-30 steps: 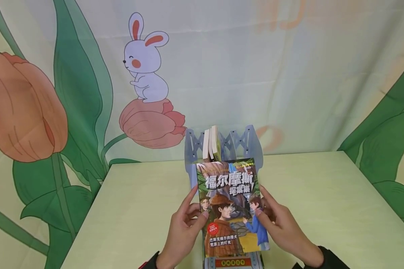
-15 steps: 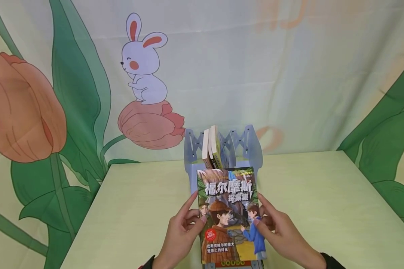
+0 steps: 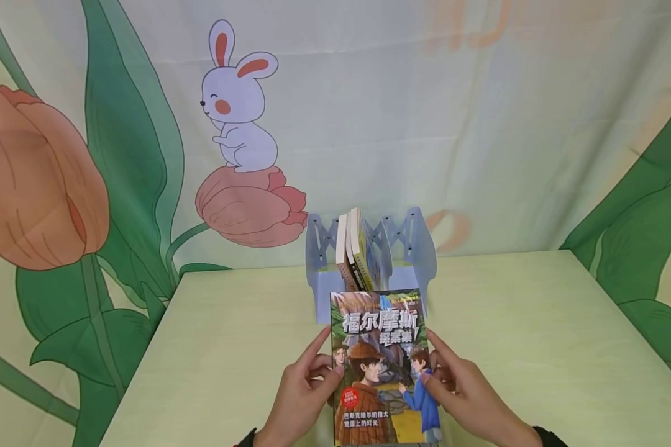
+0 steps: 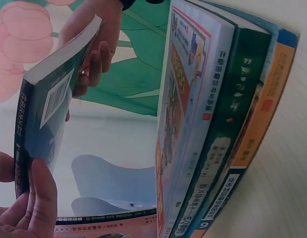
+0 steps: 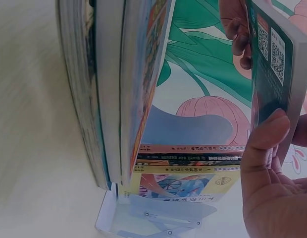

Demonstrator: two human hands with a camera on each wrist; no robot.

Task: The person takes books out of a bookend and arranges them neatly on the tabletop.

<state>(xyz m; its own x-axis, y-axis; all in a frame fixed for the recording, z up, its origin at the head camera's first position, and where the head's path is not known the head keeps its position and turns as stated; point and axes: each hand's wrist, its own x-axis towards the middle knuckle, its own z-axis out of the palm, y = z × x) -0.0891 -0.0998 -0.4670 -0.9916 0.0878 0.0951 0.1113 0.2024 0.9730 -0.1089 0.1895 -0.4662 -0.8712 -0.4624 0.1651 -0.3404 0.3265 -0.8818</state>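
Observation:
Both hands hold a paperback book (image 3: 386,366) with an illustrated cover, its front facing up in the head view. My left hand (image 3: 304,391) pinches the left edge, thumb on the cover and fingers behind. At the opposite edge my right hand (image 3: 470,394) grips the same way. From the left wrist, the book's dark back shows a barcode (image 4: 57,99); it is raised above a stack of several books (image 4: 213,124) on the table. The held book hides most of that stack in the head view.
Behind the held book stands a blue-grey expandable book rack (image 3: 419,248) with several upright books (image 3: 352,245) in its left part. A pale green table (image 3: 537,329) spreads to both sides. A printed curtain (image 3: 397,124) hangs at the back.
Both hands have drawn the book toward the person, down in the head view. More of the upright books in the rack shows, and less of the stack below. The grip stays the same.

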